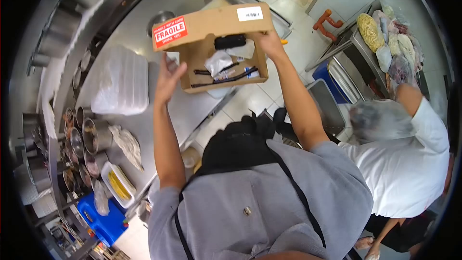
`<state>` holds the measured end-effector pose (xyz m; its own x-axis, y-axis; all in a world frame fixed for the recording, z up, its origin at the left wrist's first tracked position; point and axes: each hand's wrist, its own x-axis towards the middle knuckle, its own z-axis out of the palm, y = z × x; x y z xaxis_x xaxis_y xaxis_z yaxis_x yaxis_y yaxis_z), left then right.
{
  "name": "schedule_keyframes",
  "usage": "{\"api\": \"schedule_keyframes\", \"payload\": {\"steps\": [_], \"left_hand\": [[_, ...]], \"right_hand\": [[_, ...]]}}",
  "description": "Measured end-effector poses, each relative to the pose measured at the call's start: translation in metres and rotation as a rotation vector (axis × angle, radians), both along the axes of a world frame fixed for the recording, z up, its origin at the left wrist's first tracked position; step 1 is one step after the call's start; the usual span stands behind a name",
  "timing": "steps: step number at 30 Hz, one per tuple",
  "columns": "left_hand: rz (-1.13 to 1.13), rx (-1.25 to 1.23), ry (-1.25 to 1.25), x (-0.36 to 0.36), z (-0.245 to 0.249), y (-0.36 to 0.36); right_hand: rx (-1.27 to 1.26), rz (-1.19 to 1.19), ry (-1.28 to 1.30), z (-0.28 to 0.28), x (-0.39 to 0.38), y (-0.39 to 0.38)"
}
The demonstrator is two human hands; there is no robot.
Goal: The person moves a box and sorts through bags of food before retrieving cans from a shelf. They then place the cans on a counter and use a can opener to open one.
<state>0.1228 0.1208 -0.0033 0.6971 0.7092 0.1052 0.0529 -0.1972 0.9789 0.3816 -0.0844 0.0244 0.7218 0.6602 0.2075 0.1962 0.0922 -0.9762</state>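
Observation:
A cardboard box (pixel 211 24) with a red FRAGILE label and a white barcode sticker is at the top centre, its lid raised. Inside lie a black bundle (pixel 230 42), a small white plastic bag (pixel 218 62) and dark cables or tubes (pixel 226 78). My right hand (pixel 270 44) grips the box's right corner, by the lid's edge. Beside the box's left side is my left hand (pixel 169 78), thumb and fingers apart, its fingertips near the lid's lower left corner.
Stacked clear containers (pixel 120 82) in plastic stand on the metal table (pixel 163 110). Metal pots (pixel 96 132), a cloth (pixel 126 147), a white tray (pixel 108 183) and a blue jug (pixel 98 219) are at left. A co-worker in white (pixel 399 159) reaches toward bagged food (pixel 394 38) at right.

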Motion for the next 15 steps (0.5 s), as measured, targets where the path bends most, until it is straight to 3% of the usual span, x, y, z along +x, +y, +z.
{"api": "schedule_keyframes", "payload": {"steps": [1,3,7,9,11,12,13,15], "left_hand": [[0.013,-0.049,-0.043,0.011,0.018,0.001],[-0.098,0.007,0.086,0.011,0.012,0.021],[-0.097,-0.015,0.134,-0.013,0.003,0.036],[-0.013,-0.484,-0.154,-0.020,0.011,0.036],[-0.118,-0.356,-0.185,-0.032,-0.008,0.057],[-0.223,-0.531,-0.246,-0.035,0.013,0.047],[-0.327,-0.707,-0.309,-0.040,0.029,0.040],[-0.317,-0.725,-0.276,-0.055,0.034,0.036]], "right_hand": [[-0.017,0.013,0.009,-0.009,-0.006,-0.002],[-0.045,-0.008,-0.374,-0.026,-0.017,-0.008],[-0.113,0.349,-0.359,-0.036,-0.004,-0.046],[-0.181,0.425,-0.416,-0.038,-0.001,-0.062],[-0.220,0.467,-0.014,-0.032,-0.003,-0.068],[-0.067,0.514,0.126,-0.036,-0.004,-0.069],[-0.071,0.517,0.124,-0.037,-0.008,-0.070],[0.085,0.369,0.456,-0.036,-0.026,-0.073]]}}
